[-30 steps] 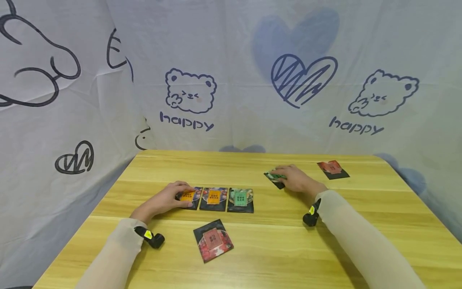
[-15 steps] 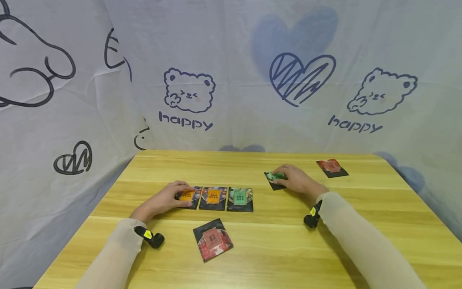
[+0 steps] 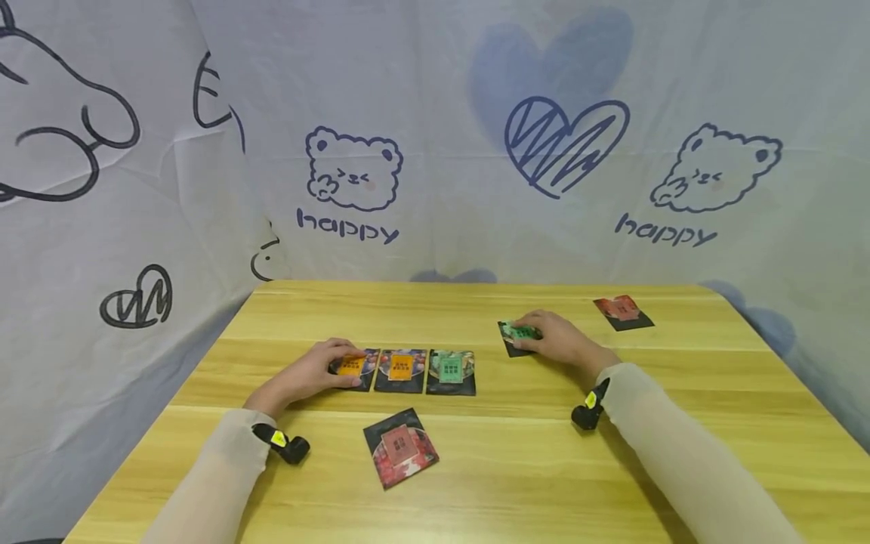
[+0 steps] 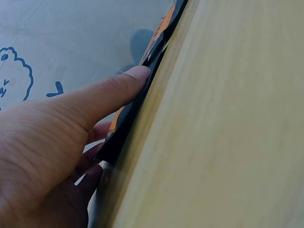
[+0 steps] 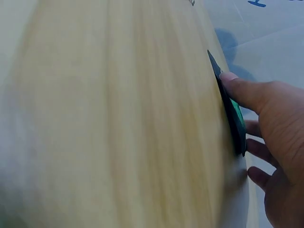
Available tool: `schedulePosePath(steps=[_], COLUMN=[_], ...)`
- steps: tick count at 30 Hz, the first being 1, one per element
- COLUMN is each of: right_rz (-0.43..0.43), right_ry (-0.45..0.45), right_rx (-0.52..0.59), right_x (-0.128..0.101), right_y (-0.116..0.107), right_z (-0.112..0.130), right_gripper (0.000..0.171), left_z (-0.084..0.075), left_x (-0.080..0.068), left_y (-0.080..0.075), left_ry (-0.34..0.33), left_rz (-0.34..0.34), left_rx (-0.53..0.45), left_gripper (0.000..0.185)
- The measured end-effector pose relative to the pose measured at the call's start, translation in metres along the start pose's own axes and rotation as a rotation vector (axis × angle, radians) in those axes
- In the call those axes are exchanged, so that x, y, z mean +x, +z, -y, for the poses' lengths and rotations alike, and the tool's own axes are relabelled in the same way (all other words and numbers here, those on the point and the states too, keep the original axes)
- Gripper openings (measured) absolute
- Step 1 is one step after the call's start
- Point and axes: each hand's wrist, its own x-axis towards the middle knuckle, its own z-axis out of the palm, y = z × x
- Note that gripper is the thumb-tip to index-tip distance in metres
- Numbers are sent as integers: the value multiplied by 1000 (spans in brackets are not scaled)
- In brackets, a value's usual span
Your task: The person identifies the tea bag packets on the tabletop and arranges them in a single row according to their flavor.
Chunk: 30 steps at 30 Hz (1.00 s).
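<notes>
In the head view, my left hand [image 3: 315,372] holds the leftmost orange-labelled packet [image 3: 367,370] at the left end of a row. Its thumb [image 4: 118,88] lies on the packet's near edge in the left wrist view, the fingers partly hidden behind. To the right in this row lie a second orange-labelled packet [image 3: 400,371] and a green-labelled packet [image 3: 451,372]. Farther back, my right hand [image 3: 559,339] grips another green-labelled packet [image 3: 510,344] between thumb and fingers. In the right wrist view, this packet [image 5: 232,118] appears nearly edge-on.
A red-labelled packet [image 3: 401,449] lies askew in front of the row. Another red-labelled packet [image 3: 623,313] is at the back right. Behind the wooden table [image 3: 544,468] hangs a white cloth [image 3: 448,91] with drawings.
The green-labelled packet in my right hand has turned slightly and sits straighter, and more of its label shows. My left hand stays on the leftmost packet. The head view has shifted slightly.
</notes>
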Motion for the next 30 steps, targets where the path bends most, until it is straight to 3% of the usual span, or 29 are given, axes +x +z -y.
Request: schedulePosePath(steps=[7, 20, 30], right_rz=[-53, -71, -37], right_ry=[27, 105, 94], right_rx=[-16, -66, -65], right_x=[-3, -14, -16], right_y=[3, 11, 6], right_z=[4, 16, 21], right_gripper=[48, 51, 47], left_z=[-1, -3, -1], left_x=[1, 1, 2], left_y=[0, 3, 2], left_ry=[5, -2, -21], left_rz=[-12, -8, -13], left_rx=[-22, -8, -5], left_gripper=[57, 57, 60])
